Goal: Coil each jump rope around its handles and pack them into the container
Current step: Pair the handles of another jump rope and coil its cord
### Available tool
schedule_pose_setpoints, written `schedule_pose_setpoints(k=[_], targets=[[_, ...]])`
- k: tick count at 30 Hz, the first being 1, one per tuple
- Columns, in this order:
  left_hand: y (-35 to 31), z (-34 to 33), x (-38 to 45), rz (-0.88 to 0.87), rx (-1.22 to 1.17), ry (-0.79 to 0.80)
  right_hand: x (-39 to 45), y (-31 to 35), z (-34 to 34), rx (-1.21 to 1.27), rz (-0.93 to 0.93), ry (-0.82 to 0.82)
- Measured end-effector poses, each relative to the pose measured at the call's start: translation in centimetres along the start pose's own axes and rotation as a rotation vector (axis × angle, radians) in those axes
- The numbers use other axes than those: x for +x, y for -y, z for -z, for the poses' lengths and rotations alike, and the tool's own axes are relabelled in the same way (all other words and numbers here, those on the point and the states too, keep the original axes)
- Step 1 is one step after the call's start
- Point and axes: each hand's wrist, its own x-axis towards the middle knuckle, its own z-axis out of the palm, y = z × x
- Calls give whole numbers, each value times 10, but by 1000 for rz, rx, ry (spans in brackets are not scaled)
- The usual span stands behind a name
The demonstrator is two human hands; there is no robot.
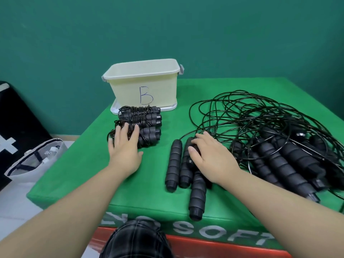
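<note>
A few ropes were already wound: a stack of coiled ropes (143, 125) lay on the desk (89, 175) just near of the bin (143, 81), touching or nearly touching its base; none could be seen inside the bin, whose interior was hidden from this angle, so packing seemed not yet begun; the larger share of the work remained, for a loose tangle (260, 116) of cord with several handles (283, 164) spread over the right half of the desk, and three more handles (186, 164) lay near the middle, the nearest one jutting over the near edge; the left hand (123, 146) rested flat, fingers straight and spread, on the near side of the stack; the right hand (210, 157) lay over the middle handles, its fingers curling onto one, though whether it truly gripped could not be told; the stack sat close to the left edge, with a bag (37, 161) on the floor below; open green surface lay between the hands and near the left one, giving room to coil; the way to the bin was unblocked except for the stack itself.
</note>
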Motion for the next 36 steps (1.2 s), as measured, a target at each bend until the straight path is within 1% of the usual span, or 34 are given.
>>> schedule_pose_setpoints(k=[4, 6, 9, 11, 14, 19, 20, 23, 26, 28, 32, 36], targets=[[-32, -7, -27, -127, -110, 15, -10, -1, 5, 12, -42, -49], [-49, -11, -39, -203, -215, 11, -18, -5, 11, 16, -56, -48], [-71, -12, -49, -270, -347, -20, -29, -16, 23, -27, -39, -34], [-86, -11, -52, -300, -367, -35, -34, -27, 32, -91, 3, -54], [-108, -7, -55, -308, -346, -50, -41, -47, 50, -152, 62, -144], [-136, -1, -63, -316, -393, -1, -57, -79, 88, -218, -38, -275], [-140, 0, -64, -325, -401, 12, -60, -86, 94, -233, -86, -274], [-151, 3, -71, -323, -449, 45, -73, -98, 105, -262, -307, -180], [-155, -2, -76, -348, -348, 79, -83, -105, 100, -154, -476, -86], [-155, -7, -75, -368, -275, 103, -87, -106, 93, -104, -538, -70], [-158, -7, -74, -336, -212, 151, -89, -108, 88, -117, -510, -93], [-162, 4, -71, -251, -261, 173, -92, -112, 83, -169, -444, -63]])
